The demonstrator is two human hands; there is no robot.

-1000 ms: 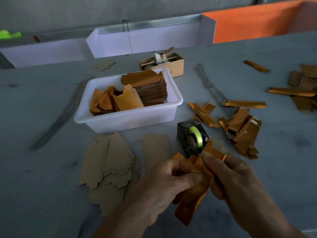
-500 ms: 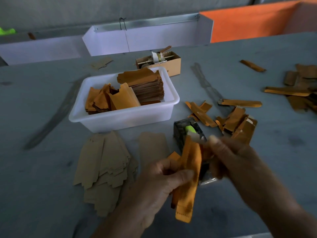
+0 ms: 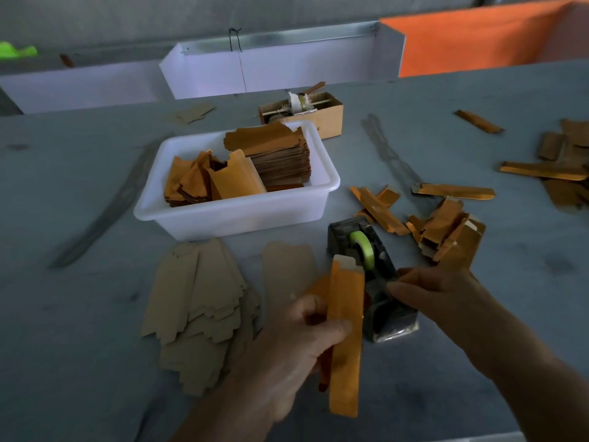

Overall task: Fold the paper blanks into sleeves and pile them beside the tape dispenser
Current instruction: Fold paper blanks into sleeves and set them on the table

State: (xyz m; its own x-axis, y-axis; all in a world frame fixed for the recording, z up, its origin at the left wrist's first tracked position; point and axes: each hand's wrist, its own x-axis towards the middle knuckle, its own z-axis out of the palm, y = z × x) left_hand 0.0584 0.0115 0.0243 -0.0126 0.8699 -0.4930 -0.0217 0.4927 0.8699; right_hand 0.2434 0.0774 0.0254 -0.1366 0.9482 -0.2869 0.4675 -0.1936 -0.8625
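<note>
Since the frame half a second back, the right hand (image 3: 436, 291) has drawn clear of the folded sleeve (image 3: 345, 333) and now reaches toward the front of the tape dispenser (image 3: 371, 275), while the left hand (image 3: 302, 342) has turned the sleeve more nearly upright. The left hand grips the sleeve about its middle, thumb pressed across the orange face and the other fingers curled behind it; darker orange paper shows behind the sleeve within that same grip, though whether it is a second piece or a flap cannot be told. The sleeve's pale notched end points away from the person, overlapping the dispenser's near left side in this view. The right hand's fingertips are brought together at the dispenser's front edge; blur and shadow leave it unclear whether they pinch tape or merely touch the housing, so its grip cannot be told. The dispenser stands on the grey table (image 3: 79, 314), its green tape roll (image 3: 363, 248) upright in the cradle. Finished sleeves (image 3: 443, 231) lie in a loose heap just right of the dispenser, with further strays beyond. Flat tan blanks (image 3: 197, 311) are fanned on the table left of the hands. A white tub (image 3: 236, 215) behind them holds a stack of blanks and some loose orange pieces. A small cardboard box (image 3: 331, 119) sits behind the tub.
</note>
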